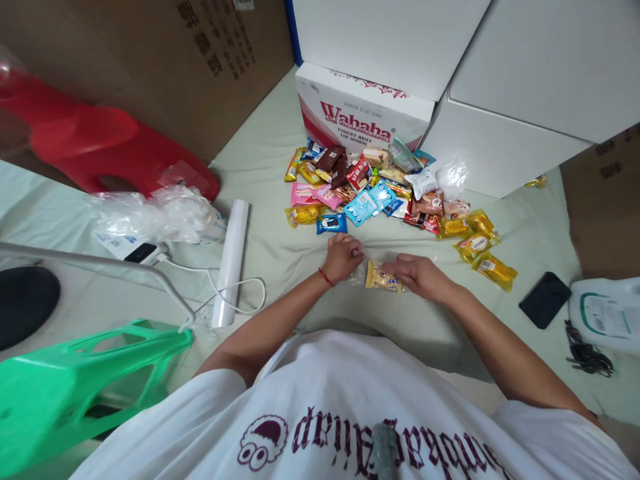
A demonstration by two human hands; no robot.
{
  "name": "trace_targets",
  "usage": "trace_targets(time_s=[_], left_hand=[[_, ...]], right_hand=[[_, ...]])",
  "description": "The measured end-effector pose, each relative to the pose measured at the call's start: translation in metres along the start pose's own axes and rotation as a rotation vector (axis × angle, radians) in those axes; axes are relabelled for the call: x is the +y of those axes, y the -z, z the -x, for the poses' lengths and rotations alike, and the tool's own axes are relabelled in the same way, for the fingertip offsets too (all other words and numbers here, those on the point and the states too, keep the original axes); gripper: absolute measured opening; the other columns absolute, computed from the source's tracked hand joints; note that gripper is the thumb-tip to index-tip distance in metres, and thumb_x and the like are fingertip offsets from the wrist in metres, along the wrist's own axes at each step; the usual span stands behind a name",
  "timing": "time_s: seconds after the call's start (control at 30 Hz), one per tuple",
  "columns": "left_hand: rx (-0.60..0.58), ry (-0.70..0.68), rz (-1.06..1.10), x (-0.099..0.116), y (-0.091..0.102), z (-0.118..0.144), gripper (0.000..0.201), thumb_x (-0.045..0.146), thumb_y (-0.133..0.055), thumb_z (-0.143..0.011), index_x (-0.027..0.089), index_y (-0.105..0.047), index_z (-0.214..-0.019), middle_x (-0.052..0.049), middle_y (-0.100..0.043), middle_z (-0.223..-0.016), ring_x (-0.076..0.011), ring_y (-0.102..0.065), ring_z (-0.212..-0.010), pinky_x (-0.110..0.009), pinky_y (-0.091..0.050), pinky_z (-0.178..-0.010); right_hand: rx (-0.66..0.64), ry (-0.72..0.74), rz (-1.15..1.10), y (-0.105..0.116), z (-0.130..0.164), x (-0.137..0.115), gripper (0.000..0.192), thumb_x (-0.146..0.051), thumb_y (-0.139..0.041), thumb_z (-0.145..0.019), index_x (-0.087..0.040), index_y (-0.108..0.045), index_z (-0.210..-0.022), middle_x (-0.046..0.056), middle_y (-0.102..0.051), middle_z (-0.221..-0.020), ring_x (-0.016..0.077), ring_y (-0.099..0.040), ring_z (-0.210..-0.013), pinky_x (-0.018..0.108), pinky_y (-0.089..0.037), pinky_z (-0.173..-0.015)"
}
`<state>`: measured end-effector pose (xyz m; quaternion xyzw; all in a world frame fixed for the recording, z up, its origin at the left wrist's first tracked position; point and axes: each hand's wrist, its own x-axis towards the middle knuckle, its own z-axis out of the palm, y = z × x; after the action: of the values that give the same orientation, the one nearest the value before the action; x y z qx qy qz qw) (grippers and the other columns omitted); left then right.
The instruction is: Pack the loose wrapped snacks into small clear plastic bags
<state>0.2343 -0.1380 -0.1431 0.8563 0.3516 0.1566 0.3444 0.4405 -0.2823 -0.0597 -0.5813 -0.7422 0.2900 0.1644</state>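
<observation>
Yellow snack packet (376,275) sits between the person's two hands, low over the pale green cloth (280,267), with clear plastic film (358,274) about it; whether it lies inside or on the film cannot be told. The left hand (344,257) is closed, its fingertips pinching the film beside the packet's left end. The right hand (419,275) has its fingertips touching the packet's right part; whether they grip or merely press is unclear. Beyond both hands, a heap of wrapped snacks (363,205) lies before a white carton (360,110).
</observation>
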Motion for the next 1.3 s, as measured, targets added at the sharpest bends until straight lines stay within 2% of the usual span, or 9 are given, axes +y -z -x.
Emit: trace_targets(time_s=[0.17, 0.37, 0.43, 0.57, 0.73, 0.83, 0.9, 1.13, 1.3], left_hand=[[-0.072, -0.102, 0.154, -0.01, 0.025, -0.001, 0.006, 0.017, -0.066, -0.071, 0.022, -0.067, -0.067, -0.008, -0.069, -0.101, -0.0257, -0.059, -0.112, -0.05, -0.043, -0.109], [-0.509, -0.338, 0.329, -0.038, 0.081, 0.024, 0.028, 0.035, -0.065, -0.082, 0.026, -0.065, -0.055, -0.01, -0.072, -0.099, -0.0288, -0.058, -0.124, -0.047, -0.041, -0.115], [-0.441, -0.273, 0.354, -0.039, 0.086, 0.032, 0.033, 0.042, -0.056, -0.09, 0.025, -0.068, -0.064, -0.011, -0.072, -0.097, -0.0274, -0.062, -0.113, -0.046, -0.046, -0.109], [0.004, 0.039, 0.135, -0.019, 0.063, 0.037, 0.04, 0.049, -0.047, -0.098, 0.022, -0.073, -0.112, -0.015, -0.065, -0.127, -0.0312, -0.053, -0.127, -0.055, -0.041, -0.113], [-0.224, -0.041, -0.134, 0.009, 0.042, 0.041, 0.023, 0.034, -0.083, -0.071, 0.024, -0.075, -0.09, -0.01, -0.053, -0.153, -0.0448, -0.032, -0.148, -0.069, -0.023, -0.119], [-0.357, -0.061, 0.008, 0.017, 0.058, 0.047, 0.006, 0.027, -0.068, -0.081, 0.022, -0.066, -0.079, -0.007, -0.074, -0.108, -0.0292, -0.064, -0.112, -0.05, -0.046, -0.106], [-0.407, 0.037, 0.169, 0.026, 0.067, 0.048, 0.012, 0.031, -0.062, -0.083, 0.022, -0.061, -0.076, -0.001, -0.068, -0.076, -0.0205, -0.065, -0.078, -0.037, -0.053, -0.081], [-0.32, 0.413, 0.673, 0.074, 0.019, 0.031, 0.019, 0.031, -0.054, -0.087, 0.016, -0.064, -0.08, -0.002, -0.067, -0.072, -0.0149, -0.061, -0.066, -0.026, -0.048, -0.065], [-0.142, 0.088, 0.132, 0.086, -0.007, 0.04, 0.027, 0.023, -0.052, -0.094, 0.021, -0.078, -0.093, -0.006, -0.07, -0.089, -0.0212, -0.063, -0.092, -0.031, -0.049, -0.083]], right_hand=[[-0.051, 0.084, -0.061, -0.023, 0.017, -0.003, 0.044, -0.034, -0.038, -0.108, -0.027, -0.07, -0.138, 0.012, -0.068, -0.105, 0.0199, -0.065, -0.086, 0.031, -0.053, -0.08], [-0.004, 0.035, -0.094, -0.033, 0.017, 0.002, 0.042, -0.034, -0.04, -0.107, -0.029, -0.073, -0.133, 0.01, -0.067, -0.104, 0.0208, -0.064, -0.089, 0.032, -0.054, -0.082], [0.0, 0.034, -0.088, -0.036, 0.018, 0.004, 0.041, -0.033, -0.041, -0.107, -0.029, -0.073, -0.132, 0.01, -0.066, -0.104, 0.0209, -0.063, -0.09, 0.032, -0.053, -0.083], [0.018, 0.035, -0.048, -0.039, 0.019, 0.006, 0.041, -0.03, -0.042, -0.105, -0.03, -0.074, -0.131, 0.009, -0.065, -0.1, 0.0202, -0.062, -0.087, 0.031, -0.053, -0.079], [0.042, 0.055, -0.04, -0.041, 0.021, 0.008, 0.042, -0.027, -0.041, -0.106, -0.029, -0.073, -0.132, 0.009, -0.064, -0.101, 0.0198, -0.062, -0.088, 0.031, -0.052, -0.079], [0.048, 0.058, -0.077, -0.044, 0.021, 0.011, 0.041, -0.027, -0.041, -0.106, -0.029, -0.075, -0.13, 0.009, -0.064, -0.102, 0.0197, -0.062, -0.089, 0.031, -0.051, -0.08], [0.061, 0.061, -0.082, -0.047, 0.02, 0.012, 0.04, -0.027, -0.042, -0.106, -0.03, -0.076, -0.127, 0.008, -0.063, -0.099, 0.0191, -0.06, -0.087, 0.03, -0.049, -0.078], [0.122, 0.049, -0.06, -0.052, 0.017, 0.004, 0.031, -0.025, -0.047, -0.102, -0.022, -0.077, -0.099, 0.008, -0.063, -0.091, 0.0192, -0.054, -0.079, 0.029, -0.047, -0.069], [0.165, 0.112, -0.312, -0.044, 0.039, 0.007, 0.03, -0.031, -0.05, -0.103, -0.027, -0.074, -0.121, 0.01, -0.068, -0.119, 0.0231, -0.063, -0.106, 0.038, -0.054, -0.091]])
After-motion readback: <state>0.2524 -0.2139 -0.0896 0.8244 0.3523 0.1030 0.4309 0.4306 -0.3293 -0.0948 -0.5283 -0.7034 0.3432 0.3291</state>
